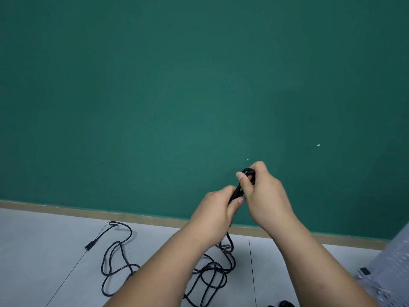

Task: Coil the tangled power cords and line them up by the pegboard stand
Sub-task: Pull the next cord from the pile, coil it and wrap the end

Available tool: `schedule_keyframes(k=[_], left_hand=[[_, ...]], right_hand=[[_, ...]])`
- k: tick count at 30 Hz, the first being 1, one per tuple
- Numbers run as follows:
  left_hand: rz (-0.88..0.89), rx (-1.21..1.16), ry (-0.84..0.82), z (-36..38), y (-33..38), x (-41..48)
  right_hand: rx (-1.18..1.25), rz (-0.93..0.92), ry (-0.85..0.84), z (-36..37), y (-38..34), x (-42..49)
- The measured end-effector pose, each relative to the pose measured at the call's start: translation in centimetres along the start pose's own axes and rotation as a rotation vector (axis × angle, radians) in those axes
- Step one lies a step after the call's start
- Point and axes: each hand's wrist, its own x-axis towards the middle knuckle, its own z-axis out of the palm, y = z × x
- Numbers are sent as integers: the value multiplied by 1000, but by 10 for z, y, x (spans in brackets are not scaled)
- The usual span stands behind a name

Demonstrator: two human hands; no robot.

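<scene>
In front of the green wall [155, 85], both hands are raised around a folded length of black power cord [239, 189]. The right hand [264, 196] grips its looped upper end, fingers [241, 176] curled round the strands; the left hand [218, 214] pinches the lower part, thumb pressed over it. Below the left hand the cord drops to the grey tiled floor [44, 251] and lies there in a loose tangle [119, 260] with a plug end [89, 248] off to the left. The white pegboard stand [396, 258] shows at the right edge, apart from the tangle
</scene>
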Motion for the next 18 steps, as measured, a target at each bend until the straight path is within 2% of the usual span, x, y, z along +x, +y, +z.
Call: schedule_keyframes(k=[5,8,12,14,18], left_hand=[[-90,-226,-111,-1,-10,1],[-65,-190,-121,-3,-12,2],[-70,-297,-21,-2,-5,2],[-69,-389,32,-5,2,2],[-57,-529,141,-13,23,3]], right_hand=[[180,-35,-44,3,4,-2],[256,-55,-17,4,3,-2],[444,-31,-29,2,-3,-2],[452,-22,-62,0,-2,-3],[460,-1,-249,1,14,-19]])
